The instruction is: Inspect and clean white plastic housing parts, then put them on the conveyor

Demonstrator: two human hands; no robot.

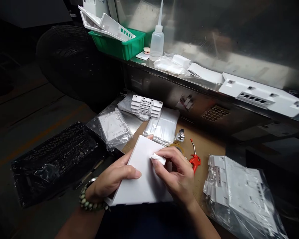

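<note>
A white plastic cover (137,189) is tilted up in front of me, its smooth face towards me. My left hand (117,174) grips it by the left edge, thumb on the face and fingers behind. Between the thumb and fingers of my right hand (176,172) is a small wad of white cloth (158,158), held against the cover's face. Behind the cover lies a pile of clear plastic bags (165,124). A red air blow gun (194,161) lies to the right of my right hand, near a small metal-topped dispenser (181,134).
Bagged white panels lie at right (241,192) and left (114,127). Slotted white parts (147,106) are stacked at the back. The metal shelf holds a green bin (129,49), squeeze bottle (157,43) and long white panel (261,94). A black crate (57,162) stands lower left.
</note>
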